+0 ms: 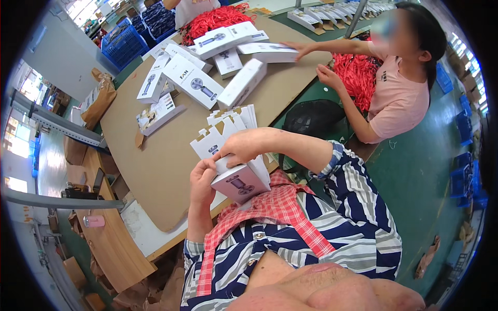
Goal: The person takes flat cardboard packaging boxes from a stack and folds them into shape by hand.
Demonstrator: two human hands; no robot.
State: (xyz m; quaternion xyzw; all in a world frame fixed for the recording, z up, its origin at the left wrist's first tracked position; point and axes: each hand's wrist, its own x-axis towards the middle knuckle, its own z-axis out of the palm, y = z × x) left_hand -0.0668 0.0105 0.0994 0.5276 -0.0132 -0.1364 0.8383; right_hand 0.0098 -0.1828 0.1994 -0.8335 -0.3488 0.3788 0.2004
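One white carton in both hands, more with flaps up beside it, a heap beyond.
From the head view, the left hand (203,179) holds the printed carton (241,185) by its side, while the right hand (241,146) has its fingers bent over the upper end; the carton is at the table's near edge, in front of the checked apron (254,207). I can't tell whether that end is closed, so I'd call this one partway. The cartons with raised flaps (243,118) just past it look undone; most in the heap of cartons (193,80) farther up the brown table (158,173) look shut, so probably finished. Across the corner, a co-worker's hand (301,50) touches one of those.
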